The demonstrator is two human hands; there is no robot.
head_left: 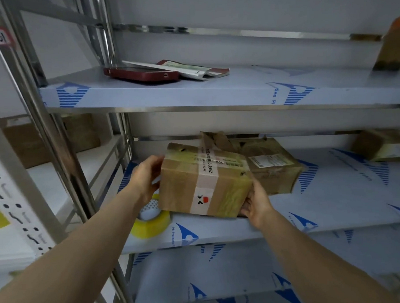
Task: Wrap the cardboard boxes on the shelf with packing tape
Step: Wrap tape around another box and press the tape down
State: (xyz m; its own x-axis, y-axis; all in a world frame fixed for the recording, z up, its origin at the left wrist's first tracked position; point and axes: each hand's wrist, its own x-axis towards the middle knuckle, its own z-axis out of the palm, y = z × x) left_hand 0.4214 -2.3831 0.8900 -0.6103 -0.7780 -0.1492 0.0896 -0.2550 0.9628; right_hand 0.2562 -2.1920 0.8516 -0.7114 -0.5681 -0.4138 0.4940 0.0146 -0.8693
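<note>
A taped cardboard box (205,181) with a white printed strip sits tilted on the middle shelf (334,205). My left hand (145,176) grips its left side. My right hand (256,201) holds its lower right corner from below. A roll of yellowish packing tape (151,222) lies on the shelf under my left wrist, partly hidden by the box. Behind the held box stands a second, crumpled box (270,164) with a label and a torn flap. A third box (382,145) rests at the far right of the same shelf.
The upper shelf (192,92) carries a red phone (140,75) and a booklet (191,69); another box (391,46) stands at its right edge. Steel uprights (64,157) frame the left side, with a box (29,140) on the neighbouring rack. Lower shelves lie beneath.
</note>
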